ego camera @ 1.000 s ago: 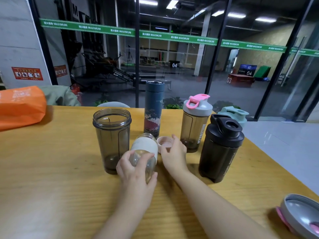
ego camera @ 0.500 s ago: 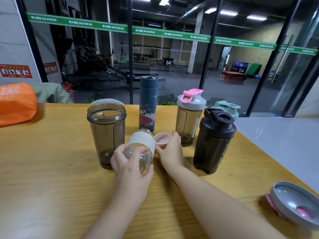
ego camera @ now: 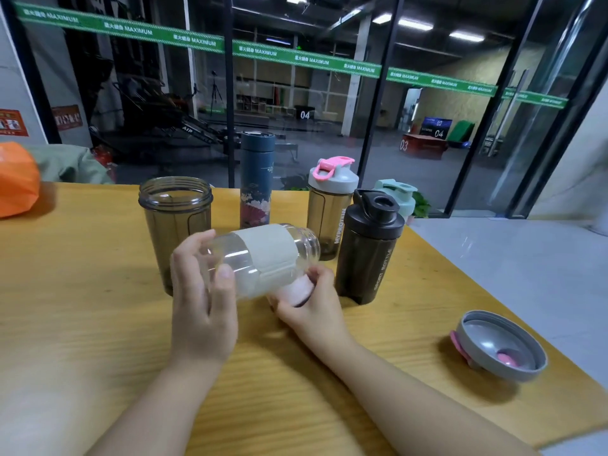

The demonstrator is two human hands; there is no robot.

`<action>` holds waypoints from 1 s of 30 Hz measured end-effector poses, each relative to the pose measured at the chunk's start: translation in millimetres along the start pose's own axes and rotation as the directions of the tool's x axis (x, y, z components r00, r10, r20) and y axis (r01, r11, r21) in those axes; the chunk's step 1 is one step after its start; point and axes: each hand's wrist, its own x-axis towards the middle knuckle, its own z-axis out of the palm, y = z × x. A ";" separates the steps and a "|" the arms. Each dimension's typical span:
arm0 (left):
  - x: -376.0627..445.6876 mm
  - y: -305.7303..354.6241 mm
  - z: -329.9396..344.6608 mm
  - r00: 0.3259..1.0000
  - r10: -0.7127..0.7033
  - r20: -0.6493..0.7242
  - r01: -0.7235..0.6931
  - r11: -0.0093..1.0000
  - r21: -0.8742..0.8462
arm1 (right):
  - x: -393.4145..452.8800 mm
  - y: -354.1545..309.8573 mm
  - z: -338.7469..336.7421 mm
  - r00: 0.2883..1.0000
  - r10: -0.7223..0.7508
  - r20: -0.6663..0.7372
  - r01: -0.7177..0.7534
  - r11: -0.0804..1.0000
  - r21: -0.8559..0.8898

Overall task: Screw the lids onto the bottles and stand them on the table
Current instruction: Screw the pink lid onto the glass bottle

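On the surface (ego camera: 82,307), an open lidless bottle (ego camera: 175,225) stands at left. To its right, further back, stands a tall flask (ego camera: 256,179), then a capped shaker (ego camera: 330,209). A second capped bottle (ego camera: 370,245) stands before and right of that shaker. A loose lid (ego camera: 503,345) lies inverted near the surface's right edge. A bag (ego camera: 16,179) lies far left.

Dim ceiling strips (ego camera: 415,25) glow overhead; wide-angle bending warps the edges; the table (ego camera: 82,291) shows soft shadows.
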 end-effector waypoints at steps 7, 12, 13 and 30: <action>1.5 9.9 5.5 0.867 -0.499 0.010 0.478 0.824 -0.305 | -27.5 5.7 -34.7 0.999 -0.006 0.033 0.000 0.986 0.167; -2.0 9.3 7.9 0.643 -0.747 0.170 0.723 0.519 -0.456 | -26.1 10.3 -49.8 0.999 -0.032 0.026 0.023 0.957 0.289; -3.6 6.5 6.7 0.624 -0.752 0.213 0.744 0.488 -0.457 | -26.0 11.2 -52.0 0.999 -0.037 0.037 0.024 0.954 0.300; -0.7 -13.4 -6.8 0.673 -0.626 0.394 0.739 0.598 -0.311 | -28.9 15.9 -100.1 0.968 -0.166 0.187 0.129 0.972 0.194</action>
